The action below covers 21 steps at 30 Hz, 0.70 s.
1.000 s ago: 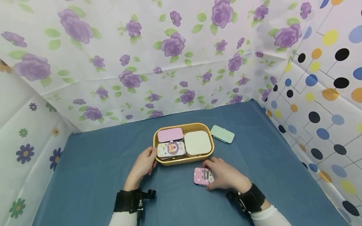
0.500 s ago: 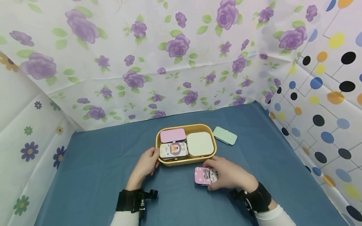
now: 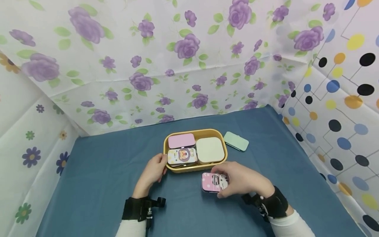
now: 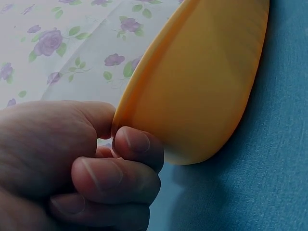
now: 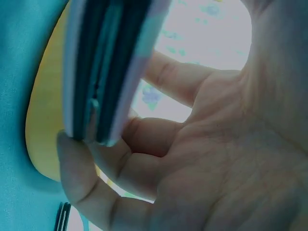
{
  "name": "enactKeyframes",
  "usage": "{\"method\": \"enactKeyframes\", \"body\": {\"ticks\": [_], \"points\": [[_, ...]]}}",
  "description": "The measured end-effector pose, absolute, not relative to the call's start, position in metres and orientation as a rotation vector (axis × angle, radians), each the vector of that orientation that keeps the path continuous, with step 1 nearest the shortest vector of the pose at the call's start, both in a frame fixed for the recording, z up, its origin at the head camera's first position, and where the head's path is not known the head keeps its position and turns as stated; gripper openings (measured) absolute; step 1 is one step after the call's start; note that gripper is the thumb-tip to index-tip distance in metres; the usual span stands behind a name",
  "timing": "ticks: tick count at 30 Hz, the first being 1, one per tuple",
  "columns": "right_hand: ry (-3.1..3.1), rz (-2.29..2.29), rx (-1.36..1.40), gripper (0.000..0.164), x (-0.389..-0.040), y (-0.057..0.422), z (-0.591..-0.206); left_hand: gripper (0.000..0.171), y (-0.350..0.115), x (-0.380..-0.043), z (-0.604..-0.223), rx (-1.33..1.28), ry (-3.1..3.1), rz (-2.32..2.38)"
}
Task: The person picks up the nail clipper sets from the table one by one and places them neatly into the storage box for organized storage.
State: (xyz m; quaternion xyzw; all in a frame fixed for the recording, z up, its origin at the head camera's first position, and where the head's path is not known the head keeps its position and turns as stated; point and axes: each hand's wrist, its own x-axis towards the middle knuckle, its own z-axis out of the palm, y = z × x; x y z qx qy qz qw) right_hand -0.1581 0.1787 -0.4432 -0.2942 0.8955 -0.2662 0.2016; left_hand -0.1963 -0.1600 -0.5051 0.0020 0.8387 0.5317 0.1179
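Note:
In the head view my left hand (image 3: 151,171) grips the left end of a yellow storage bin (image 3: 193,169). The left wrist view has its thumb and curled fingers at the bin's rim (image 4: 126,91). My right hand (image 3: 245,180) holds a small pink tin (image 3: 208,183) with a cartoon cat on its lid, in front of the bin. Seen from the right wrist, the tin's seamed side (image 5: 103,62) is toward the camera, fingers around it. Inside the bin lie a lion-print tin (image 3: 174,157), a plain pink tin (image 3: 181,141) and a cream square box (image 3: 210,149).
A mint-green tin (image 3: 236,141) lies on the blue cloth (image 3: 112,187) just beyond the bin's right end. Flowered sheeting (image 3: 165,79) hangs behind, and a dotted sheet (image 3: 334,108) closes off the right side.
The right hand has lifted the pink cat tin slightly and brought it a little left, nearer the bin. The left hand keeps its hold on the bin; the head view has shifted a little.

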Motion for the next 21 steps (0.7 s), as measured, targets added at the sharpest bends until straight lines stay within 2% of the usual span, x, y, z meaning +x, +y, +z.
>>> {"method": "enactKeyframes", "body": {"ticks": [11, 21], "points": [[2.63, -0.714, -0.89, 0.066, -0.171, 0.18, -0.421, 0.042, -0.16, -0.197, -0.505, -0.003, 2.452, 1.551], [2.804, -0.705, -0.884, 0.073, -0.22, 0.185, -0.428, 0.039, -0.158, -0.197, -0.503, -0.016, 2.459, 1.518]]}}
